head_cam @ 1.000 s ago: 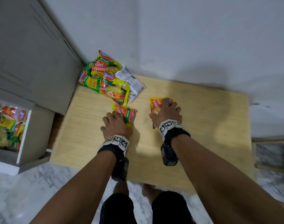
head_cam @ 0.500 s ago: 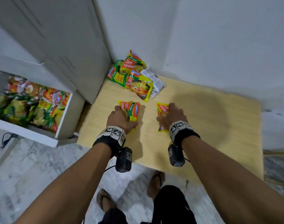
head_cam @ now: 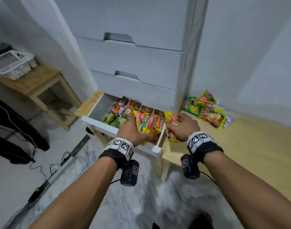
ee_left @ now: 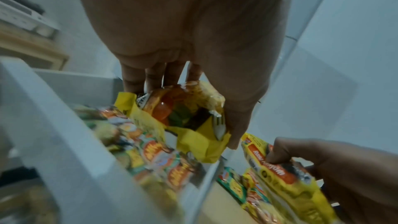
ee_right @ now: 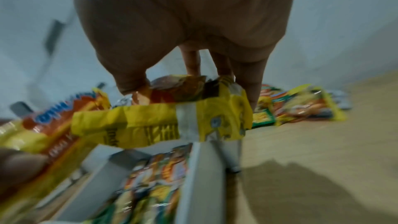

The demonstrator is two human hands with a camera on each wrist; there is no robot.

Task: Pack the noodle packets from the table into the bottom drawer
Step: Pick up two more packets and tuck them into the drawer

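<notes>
Gripping packets [head_cam: 145, 123], both hands [head_cam: 130, 132] beside drawer's right edge [head_cam: 160, 135].

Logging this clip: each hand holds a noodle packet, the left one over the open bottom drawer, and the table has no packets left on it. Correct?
Not quite. The left hand and right hand do each hold a packet, the left over the bottom drawer, but the head view shows a pile of packets on the table.
</notes>
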